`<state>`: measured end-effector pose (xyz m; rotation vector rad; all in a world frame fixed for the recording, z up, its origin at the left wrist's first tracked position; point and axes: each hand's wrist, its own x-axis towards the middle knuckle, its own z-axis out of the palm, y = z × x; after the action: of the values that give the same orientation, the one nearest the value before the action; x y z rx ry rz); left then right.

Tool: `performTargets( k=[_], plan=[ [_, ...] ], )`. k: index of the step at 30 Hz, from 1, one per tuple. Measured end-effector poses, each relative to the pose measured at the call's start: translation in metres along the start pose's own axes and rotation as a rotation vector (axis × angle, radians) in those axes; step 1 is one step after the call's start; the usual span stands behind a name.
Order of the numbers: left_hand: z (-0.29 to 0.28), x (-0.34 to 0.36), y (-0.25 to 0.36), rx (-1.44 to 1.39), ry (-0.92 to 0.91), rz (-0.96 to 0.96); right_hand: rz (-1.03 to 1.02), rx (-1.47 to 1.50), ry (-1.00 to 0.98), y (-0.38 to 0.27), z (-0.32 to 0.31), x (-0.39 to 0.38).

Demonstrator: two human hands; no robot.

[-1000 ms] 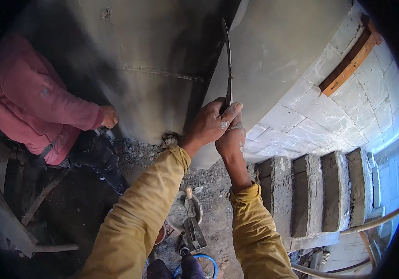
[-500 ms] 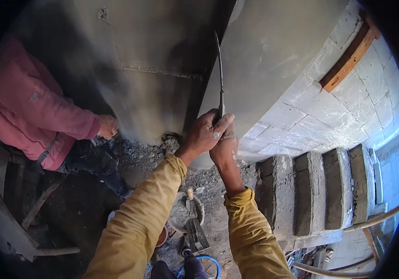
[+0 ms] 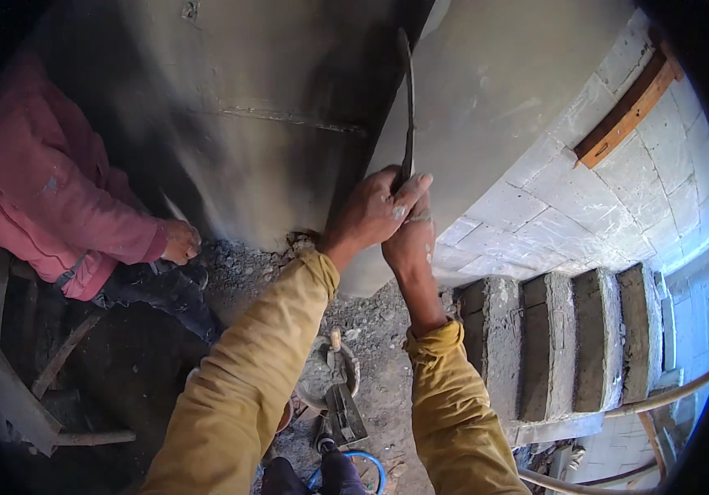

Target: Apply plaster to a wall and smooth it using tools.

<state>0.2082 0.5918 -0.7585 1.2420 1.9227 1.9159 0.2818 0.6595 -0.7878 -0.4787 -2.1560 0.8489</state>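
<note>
A thin, trowel-like blade (image 3: 409, 107), seen edge-on and slightly bent, points up along the corner where two grey plastered wall faces meet. Its lower end disappears into my closed hands. My left hand (image 3: 364, 210) is wrapped round that end from the left. Pressed against it on the right is my right hand (image 3: 410, 243), its fingers mostly hidden from view. Grey mortar smears both hands. Beyond the blade lies the smooth plastered face (image 3: 486, 91); the darker wall (image 3: 280, 165) is to its left.
A person in a pink top (image 3: 57, 181) crouches at left, a pale blade by their hand. Below my arms stand a mortar bucket (image 3: 354, 375) and a dark float (image 3: 345, 412), near a blue hose (image 3: 375, 462). Concrete steps (image 3: 548, 346) rise at right beside a block wall (image 3: 528, 223).
My hands and the blade have moved up and slightly right along the corner. The other person's hand has shifted, and a pale blade now shows above it.
</note>
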Motion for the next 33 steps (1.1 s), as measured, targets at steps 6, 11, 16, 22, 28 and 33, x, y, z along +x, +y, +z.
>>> performTargets(
  k=[6, 11, 16, 22, 28, 33],
  plan=[
    [0.012, -0.033, -0.04, 0.034, -0.048, -0.095, 0.156, -0.123, -0.083, 0.031, 0.014, -0.036],
    [0.015, -0.048, -0.055, 0.024, -0.008, -0.102, 0.208, -0.067, -0.09, 0.041, 0.024, -0.05],
    [0.01, -0.034, -0.035, -0.009, -0.056, -0.126, 0.115, -0.069, -0.06, 0.039, 0.02, -0.039],
    [-0.005, 0.006, 0.012, -0.056, -0.024, 0.027, 0.051, 0.015, 0.003, -0.014, -0.005, 0.013],
    [0.01, -0.021, -0.029, 0.021, -0.01, -0.002, -0.01, -0.03, -0.008, 0.027, 0.01, -0.02],
    [0.006, -0.014, -0.033, -0.042, -0.049, -0.059, 0.048, -0.019, -0.036, 0.018, 0.01, -0.018]
  ],
)
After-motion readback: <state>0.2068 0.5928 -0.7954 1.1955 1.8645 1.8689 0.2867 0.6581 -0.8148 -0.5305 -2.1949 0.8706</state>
